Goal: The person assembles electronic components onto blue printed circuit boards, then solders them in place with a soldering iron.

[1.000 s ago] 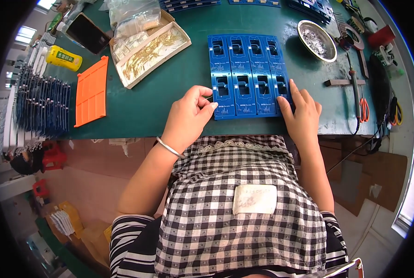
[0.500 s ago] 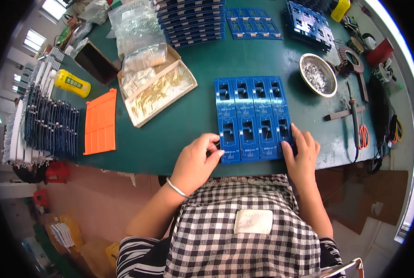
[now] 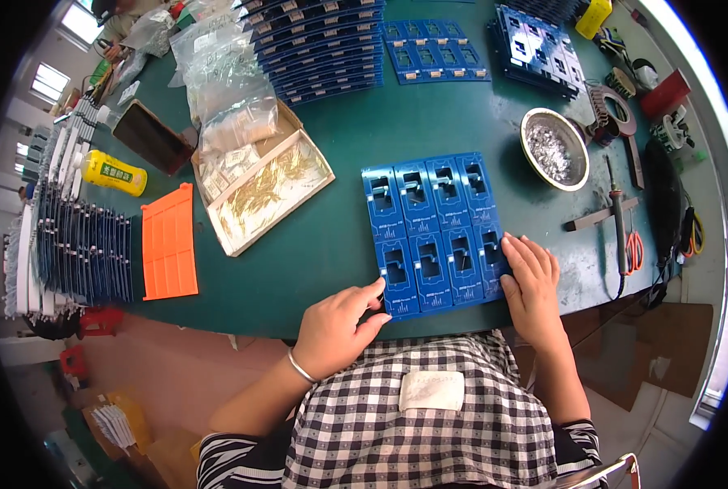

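A blue circuit board panel (image 3: 435, 230) lies on the green table right in front of me, slightly turned. It has two rows of framed cutouts, with small parts seen in some of them. At its lower left edge my left hand (image 3: 335, 330) pinches the panel between thumb and fingers; a pale bangle circles that wrist. My right hand (image 3: 533, 293) rests against the right edge, fingertips and thumb touching it. Between them, the two hands hold the panel by its sides.
Left of the panel sits a cardboard box (image 3: 278, 213) of thin golden pins and bagged parts. An orange tray (image 3: 168, 243) and yellow bottle (image 3: 113, 173) are farther left. Stacked blue panels (image 3: 319, 49) stand behind. To the right are a metal bowl (image 3: 580, 174), a soldering iron (image 3: 620, 232) and scissors (image 3: 634, 254).
The panel has turned slightly counterclockwise, with both hands staying at its sides. The whole view has shifted, so the table things appear lower and a little farther left.
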Demonstrator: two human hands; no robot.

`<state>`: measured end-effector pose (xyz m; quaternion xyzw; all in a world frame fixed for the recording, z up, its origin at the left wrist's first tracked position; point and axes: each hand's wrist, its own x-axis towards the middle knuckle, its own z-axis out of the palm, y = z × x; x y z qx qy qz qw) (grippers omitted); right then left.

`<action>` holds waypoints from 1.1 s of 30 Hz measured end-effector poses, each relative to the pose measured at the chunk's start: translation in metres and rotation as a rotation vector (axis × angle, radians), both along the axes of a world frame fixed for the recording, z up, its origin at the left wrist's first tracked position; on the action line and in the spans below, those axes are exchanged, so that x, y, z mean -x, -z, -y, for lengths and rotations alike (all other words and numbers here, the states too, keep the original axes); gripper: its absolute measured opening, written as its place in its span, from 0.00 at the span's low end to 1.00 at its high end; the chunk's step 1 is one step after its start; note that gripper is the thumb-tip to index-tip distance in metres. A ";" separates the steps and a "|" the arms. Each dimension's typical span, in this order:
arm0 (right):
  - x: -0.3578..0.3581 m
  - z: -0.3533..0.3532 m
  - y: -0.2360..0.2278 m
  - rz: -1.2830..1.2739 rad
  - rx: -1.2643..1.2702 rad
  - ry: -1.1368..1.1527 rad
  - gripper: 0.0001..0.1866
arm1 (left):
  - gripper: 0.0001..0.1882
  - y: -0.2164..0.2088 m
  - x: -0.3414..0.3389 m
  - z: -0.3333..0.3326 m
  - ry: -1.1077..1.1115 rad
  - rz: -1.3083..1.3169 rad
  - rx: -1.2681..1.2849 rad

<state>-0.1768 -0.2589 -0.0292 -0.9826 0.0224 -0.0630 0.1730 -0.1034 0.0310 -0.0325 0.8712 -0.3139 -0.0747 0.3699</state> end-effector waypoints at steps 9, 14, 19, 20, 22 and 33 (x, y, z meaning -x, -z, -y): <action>-0.028 -0.006 -0.012 0.139 -0.202 0.095 0.33 | 0.11 -0.022 -0.063 -0.028 -0.221 -0.479 0.468; -0.034 -0.057 -0.037 0.270 0.076 -0.241 0.36 | 0.09 -0.027 -0.028 -0.008 0.132 -0.608 0.597; -0.041 -0.065 -0.044 0.299 0.066 -0.554 0.09 | 0.06 -0.039 -0.027 0.018 0.374 -0.336 0.433; -0.043 -0.061 -0.046 0.305 0.062 -0.571 0.09 | 0.06 -0.040 -0.027 0.014 0.449 -0.222 0.287; -0.046 -0.055 -0.052 0.243 0.049 -0.641 0.07 | 0.08 -0.045 -0.028 0.007 0.508 -0.024 0.005; -0.101 -0.077 -0.033 0.158 0.237 -0.266 0.32 | 0.10 -0.042 -0.168 -0.067 -0.300 0.149 -0.058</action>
